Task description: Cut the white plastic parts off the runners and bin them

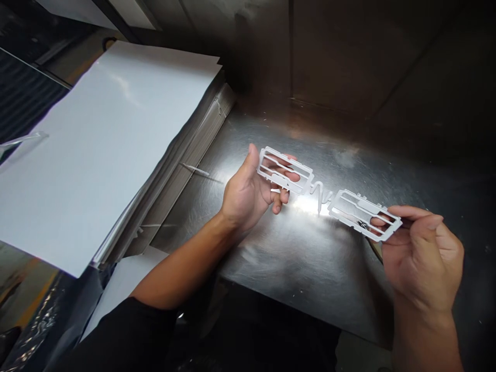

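Note:
A white moulded plastic part is held up above the metal table. It has a left slotted frame [285, 169] and a right slotted frame [358, 207], joined by a thin zigzag runner [318, 191]. My left hand [251, 191] holds the left frame, thumb at its left edge and fingers curled behind it. At the far end of the right frame, my right hand [428, 253] pinches the plastic between thumb and fingers. A small dark object [362, 223] shows through the right frame near my right fingertips; I cannot make out its kind.
A thick stack of large white sheets [116, 119] stands at the left, with clear plastic strips sticking out of its side. Small white specks dot the metal tabletop [271, 268]. Behind it rises a dark metal panel [341, 57]. A curved edge shows partly behind my right hand.

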{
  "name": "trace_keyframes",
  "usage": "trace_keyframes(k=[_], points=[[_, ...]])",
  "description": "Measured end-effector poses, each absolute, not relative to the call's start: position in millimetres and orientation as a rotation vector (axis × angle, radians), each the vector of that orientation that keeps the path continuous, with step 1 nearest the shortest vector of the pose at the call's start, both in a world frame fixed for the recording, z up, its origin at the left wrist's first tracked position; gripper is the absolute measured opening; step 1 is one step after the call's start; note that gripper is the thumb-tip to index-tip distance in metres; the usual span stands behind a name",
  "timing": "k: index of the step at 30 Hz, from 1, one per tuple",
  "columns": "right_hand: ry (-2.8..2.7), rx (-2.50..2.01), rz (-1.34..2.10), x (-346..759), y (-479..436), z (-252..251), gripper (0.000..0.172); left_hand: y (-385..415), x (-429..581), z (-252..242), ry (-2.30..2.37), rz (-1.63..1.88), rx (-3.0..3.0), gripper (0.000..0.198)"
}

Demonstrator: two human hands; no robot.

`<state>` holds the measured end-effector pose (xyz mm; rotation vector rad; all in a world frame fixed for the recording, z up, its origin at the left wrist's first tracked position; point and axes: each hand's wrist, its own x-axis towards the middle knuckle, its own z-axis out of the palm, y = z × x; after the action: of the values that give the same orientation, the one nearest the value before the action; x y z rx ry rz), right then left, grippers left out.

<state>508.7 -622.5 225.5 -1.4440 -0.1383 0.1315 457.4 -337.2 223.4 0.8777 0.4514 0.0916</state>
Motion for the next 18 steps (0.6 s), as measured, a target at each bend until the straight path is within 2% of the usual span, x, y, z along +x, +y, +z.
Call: trace_keyframes(k=[10, 18], points=[[-0.239, -1.462, 0.001, 509.6, -616.2, 223.3, 0.021, -339.2, 460.0, 224.9, 0.453, 0.110, 0.872, 0.088], [-0.195, -1.455, -0.005, 510.2, -617.7, 222.1, 0.025, -340.1, 460.4, 225.7, 0.475, 0.106, 0.857, 0.087]])
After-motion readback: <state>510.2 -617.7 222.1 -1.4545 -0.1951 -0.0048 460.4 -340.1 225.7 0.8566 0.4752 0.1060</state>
